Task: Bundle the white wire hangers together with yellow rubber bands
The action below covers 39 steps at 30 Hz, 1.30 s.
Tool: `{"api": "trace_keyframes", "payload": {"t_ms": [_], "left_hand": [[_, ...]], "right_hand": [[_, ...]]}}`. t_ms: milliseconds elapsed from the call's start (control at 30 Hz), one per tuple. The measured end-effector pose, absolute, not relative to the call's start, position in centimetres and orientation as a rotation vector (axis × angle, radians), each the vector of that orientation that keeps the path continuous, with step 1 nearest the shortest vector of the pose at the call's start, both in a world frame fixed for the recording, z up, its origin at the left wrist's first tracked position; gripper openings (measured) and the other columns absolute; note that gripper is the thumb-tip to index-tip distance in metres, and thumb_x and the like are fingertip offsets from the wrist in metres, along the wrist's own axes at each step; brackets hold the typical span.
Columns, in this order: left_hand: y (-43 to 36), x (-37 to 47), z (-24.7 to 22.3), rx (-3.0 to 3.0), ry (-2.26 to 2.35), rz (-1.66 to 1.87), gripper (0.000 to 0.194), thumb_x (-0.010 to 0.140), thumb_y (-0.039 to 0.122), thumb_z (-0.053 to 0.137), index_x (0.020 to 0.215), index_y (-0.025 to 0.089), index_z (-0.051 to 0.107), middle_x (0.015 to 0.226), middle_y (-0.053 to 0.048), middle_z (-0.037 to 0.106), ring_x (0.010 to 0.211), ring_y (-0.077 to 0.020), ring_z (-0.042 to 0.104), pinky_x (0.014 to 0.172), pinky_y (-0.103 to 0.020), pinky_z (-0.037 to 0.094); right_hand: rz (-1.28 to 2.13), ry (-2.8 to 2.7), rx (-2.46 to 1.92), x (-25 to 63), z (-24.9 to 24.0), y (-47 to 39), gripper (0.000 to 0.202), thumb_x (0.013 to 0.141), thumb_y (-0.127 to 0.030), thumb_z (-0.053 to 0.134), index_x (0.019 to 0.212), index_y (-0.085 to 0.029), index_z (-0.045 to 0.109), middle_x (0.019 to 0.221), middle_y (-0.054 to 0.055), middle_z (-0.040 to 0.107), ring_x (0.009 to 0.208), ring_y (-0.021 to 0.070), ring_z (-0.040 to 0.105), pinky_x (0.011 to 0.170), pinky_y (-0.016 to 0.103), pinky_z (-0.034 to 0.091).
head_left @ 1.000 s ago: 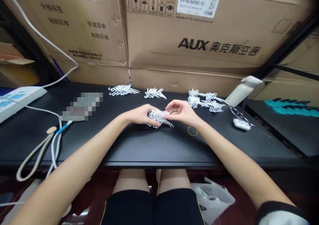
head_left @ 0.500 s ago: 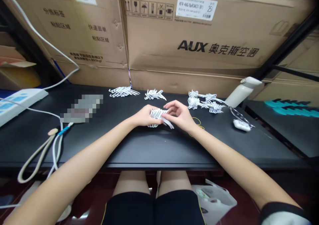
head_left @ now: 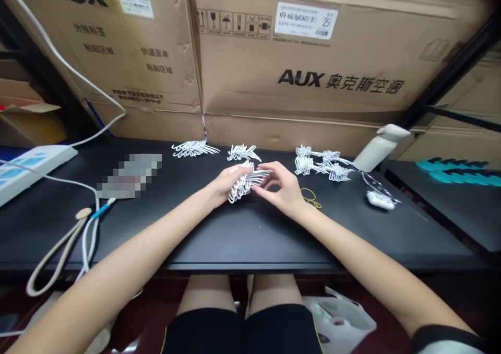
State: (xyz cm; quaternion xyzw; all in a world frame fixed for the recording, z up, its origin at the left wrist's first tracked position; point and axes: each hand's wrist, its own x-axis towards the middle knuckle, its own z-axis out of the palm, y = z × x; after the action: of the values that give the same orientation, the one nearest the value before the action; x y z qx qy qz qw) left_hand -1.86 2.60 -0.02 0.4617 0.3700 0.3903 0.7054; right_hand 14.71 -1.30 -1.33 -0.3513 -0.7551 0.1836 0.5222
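Observation:
A bundle of white wire hooks (head_left: 239,188) is off the table in front of me, its curved ends to the left and its straighter ends to the right. My left hand (head_left: 224,185) is closed around the curved side, thumb on top. My right hand (head_left: 282,188) pinches the straighter ends between thumb and fingers. Behind the hands lie two loose piles of similar hooks, a left pile (head_left: 194,148) and a smaller pile (head_left: 243,152). Several gathered hook bundles (head_left: 304,164) lie to the right. Thin yellow rubber bands (head_left: 309,193) rest beside my right wrist.
Large cardboard boxes (head_left: 242,51) stand behind the black table (head_left: 250,244). On the right are a white bottle (head_left: 379,148) and a small white case (head_left: 380,200). A power strip (head_left: 35,166), white cables and a blurred-out object (head_left: 131,176) lie at left.
The held bundle has turned so its curved ends show more toward me. My right fingers have come round its straighter ends. The view has tilted slightly upward.

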Motion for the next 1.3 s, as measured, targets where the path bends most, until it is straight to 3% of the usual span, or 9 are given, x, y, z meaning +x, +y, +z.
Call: {"api": "trace_keyframes", "payload": {"t_ms": [167, 300, 400, 533, 633, 767, 867, 1000, 1300], "left_hand": [[3.1, -2.0, -0.3, 1.021, 0.818, 0.824, 0.023, 0.075, 0.029, 0.066, 0.091, 0.013, 0.062, 0.078, -0.005, 0.067, 0.059, -0.0125, 0.061, 0.052, -0.023, 0.051], [2.9, -2.1, -0.2, 1.259, 0.862, 0.824, 0.034, 0.075, 0.037, 0.066, 0.099, 0.014, 0.061, 0.085, -0.006, 0.067, 0.067, -0.0159, 0.063, 0.058, -0.027, 0.051], [2.4, -2.1, -0.3, 1.754, 0.929, 0.960, 0.040, 0.072, 0.039, 0.067, 0.103, 0.015, 0.062, 0.094, -0.006, 0.067, 0.080, -0.0183, 0.062, 0.071, -0.028, 0.050], [1.7, -2.0, -0.5, 2.199, 0.945, 0.991, 0.041, 0.077, 0.038, 0.061, 0.111, 0.016, 0.061, 0.095, -0.003, 0.068, 0.078, -0.0153, 0.061, 0.073, -0.023, 0.045], [1.6, -2.0, -0.6, 2.302, 0.942, 0.960, 0.043, 0.079, 0.040, 0.058, 0.116, 0.017, 0.058, 0.096, -0.003, 0.069, 0.075, -0.0149, 0.062, 0.072, -0.022, 0.044], [1.7, -2.2, -0.8, 2.384, 0.871, 0.886, 0.051, 0.079, 0.045, 0.059, 0.124, 0.021, 0.054, 0.111, -0.006, 0.067, 0.090, -0.0200, 0.064, 0.082, -0.026, 0.043], [1.8, -2.4, -0.6, 2.378, 0.882, 0.825, 0.058, 0.076, 0.049, 0.062, 0.125, 0.021, 0.048, 0.102, -0.006, 0.069, 0.081, -0.0194, 0.065, 0.076, -0.026, 0.044], [1.6, -2.5, 0.1, 2.316, 0.834, 0.748, 0.060, 0.073, 0.051, 0.064, 0.121, 0.021, 0.044, 0.090, -0.002, 0.070, 0.063, -0.0149, 0.062, 0.067, -0.024, 0.043], [2.1, -3.0, 0.3, 2.218, 0.837, 0.736, 0.041, 0.074, 0.051, 0.063, 0.098, 0.019, 0.053, 0.082, 0.000, 0.067, 0.069, -0.0141, 0.059, 0.065, -0.023, 0.041]], "right_hand": [[0.548, -1.820, -0.801, 14.9, -1.1, -1.2, 0.040, 0.072, -0.030, 0.071, 0.108, -0.022, 0.056, 0.105, 0.006, 0.056, 0.074, 0.0131, 0.060, 0.067, 0.030, 0.056], [0.869, -1.515, -0.931, 14.9, -0.9, -0.7, 0.046, 0.070, -0.046, 0.071, 0.106, -0.022, 0.053, 0.101, 0.006, 0.060, 0.080, 0.0157, 0.062, 0.064, 0.028, 0.056], [1.152, -1.353, -1.053, 15.2, -0.6, -0.1, 0.044, 0.073, -0.056, 0.062, 0.092, -0.018, 0.059, 0.087, 0.005, 0.063, 0.067, 0.0141, 0.061, 0.055, 0.027, 0.054], [1.223, -1.394, -1.025, 15.4, -0.8, 0.3, 0.038, 0.063, -0.047, 0.075, 0.079, -0.016, 0.061, 0.078, 0.003, 0.064, 0.068, 0.0136, 0.062, 0.070, 0.028, 0.054], [1.139, -1.341, -0.989, 15.4, -1.4, 0.4, 0.043, 0.055, -0.038, 0.081, 0.083, -0.018, 0.056, 0.082, 0.001, 0.064, 0.073, 0.0135, 0.064, 0.073, 0.029, 0.054], [1.160, -1.402, -0.958, 15.7, -1.8, 0.8, 0.050, 0.052, -0.032, 0.084, 0.091, -0.018, 0.056, 0.085, 0.002, 0.065, 0.072, 0.0134, 0.064, 0.072, 0.030, 0.055], [1.166, -1.482, -0.926, 16.1, -1.5, 0.9, 0.050, 0.052, -0.031, 0.084, 0.093, -0.015, 0.062, 0.086, 0.005, 0.067, 0.077, 0.0164, 0.066, 0.077, 0.034, 0.056], [1.158, -1.500, -0.926, 16.5, -1.0, 0.9, 0.051, 0.049, -0.031, 0.085, 0.093, -0.014, 0.066, 0.080, 0.004, 0.069, 0.075, 0.0178, 0.067, 0.081, 0.038, 0.055], [1.221, -1.691, -0.915, 17.6, -0.6, 1.2, 0.038, 0.057, -0.033, 0.080, 0.089, -0.016, 0.069, 0.080, 0.003, 0.069, 0.070, 0.0150, 0.064, 0.068, 0.030, 0.055]]}}
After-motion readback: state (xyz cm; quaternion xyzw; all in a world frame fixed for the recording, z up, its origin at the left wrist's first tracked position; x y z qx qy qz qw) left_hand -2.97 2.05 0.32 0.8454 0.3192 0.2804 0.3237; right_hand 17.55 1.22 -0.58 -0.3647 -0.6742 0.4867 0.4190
